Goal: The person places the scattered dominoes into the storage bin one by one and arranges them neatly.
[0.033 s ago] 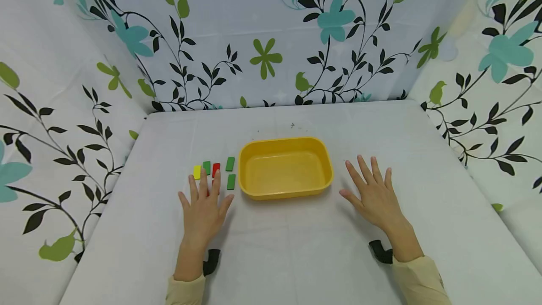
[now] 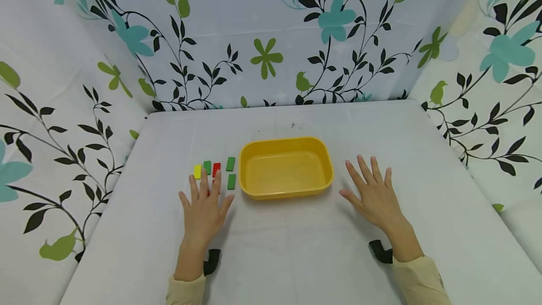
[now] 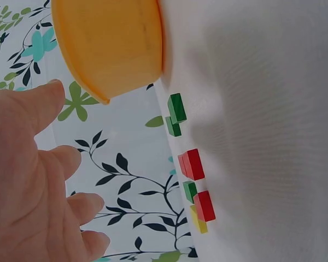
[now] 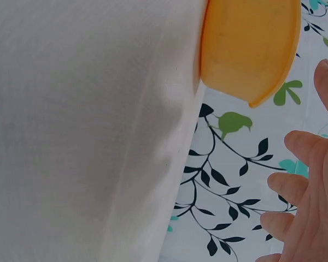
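My left hand (image 2: pixel 204 215) is held with its fingers spread, palm down, just in front of a group of small blocks, and grips nothing. Its fingertips overlap part of the group in the head view, hiding some red. The blocks include a yellow block (image 2: pixel 197 172), a red block (image 2: pixel 216 168) and green blocks (image 2: pixel 230 164). In the left wrist view a red block (image 3: pixel 204 206) stands close by the yellow one. My right hand (image 2: pixel 376 199), also spread and holding nothing, is to the right of a yellow plastic tray (image 2: pixel 288 196) with nothing inside.
A white cloth covers the table (image 2: pixel 292 258). Patterned curtains (image 2: pixel 279 36) with leaves and flowers enclose its back and sides. Black straps (image 2: pixel 211 261) show beside both wrists. The tray stands between the blocks and my right hand.
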A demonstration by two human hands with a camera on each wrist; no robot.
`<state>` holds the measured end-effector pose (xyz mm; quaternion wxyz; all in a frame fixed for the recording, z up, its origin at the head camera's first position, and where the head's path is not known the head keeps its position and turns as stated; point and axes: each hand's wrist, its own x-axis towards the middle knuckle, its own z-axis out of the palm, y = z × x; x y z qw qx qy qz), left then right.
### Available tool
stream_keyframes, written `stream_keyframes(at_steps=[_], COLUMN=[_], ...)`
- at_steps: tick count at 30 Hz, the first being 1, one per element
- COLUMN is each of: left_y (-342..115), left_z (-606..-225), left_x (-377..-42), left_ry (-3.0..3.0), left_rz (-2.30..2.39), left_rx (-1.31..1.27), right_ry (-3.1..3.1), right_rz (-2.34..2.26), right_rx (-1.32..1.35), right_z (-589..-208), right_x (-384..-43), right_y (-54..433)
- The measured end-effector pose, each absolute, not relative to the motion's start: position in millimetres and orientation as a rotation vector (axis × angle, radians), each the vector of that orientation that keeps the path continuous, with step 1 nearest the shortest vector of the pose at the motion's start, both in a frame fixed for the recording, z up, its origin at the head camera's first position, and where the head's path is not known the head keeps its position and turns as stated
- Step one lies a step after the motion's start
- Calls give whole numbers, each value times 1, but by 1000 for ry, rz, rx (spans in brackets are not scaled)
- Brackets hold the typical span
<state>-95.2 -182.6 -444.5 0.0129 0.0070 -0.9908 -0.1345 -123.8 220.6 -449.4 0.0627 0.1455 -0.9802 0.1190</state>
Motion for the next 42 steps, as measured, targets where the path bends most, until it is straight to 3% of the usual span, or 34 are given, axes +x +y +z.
stream_keyframes(at_steps=[12,25,42], left_y=[-184,-179,-195], left_z=[-445,-439,-430], left_x=[-95,-94,-91], left_ry=[-3041,-3026,-2839], left_rz=[-421,-718,-979], left_rx=[9,-21,-29], right_ry=[-2781,-2634,-2698], right_rz=[734,1228,1660], right_rx=[601,846,855], right_z=[-452,-462,-461], right_x=[-140,-166,-174], right_y=[218,212,206])
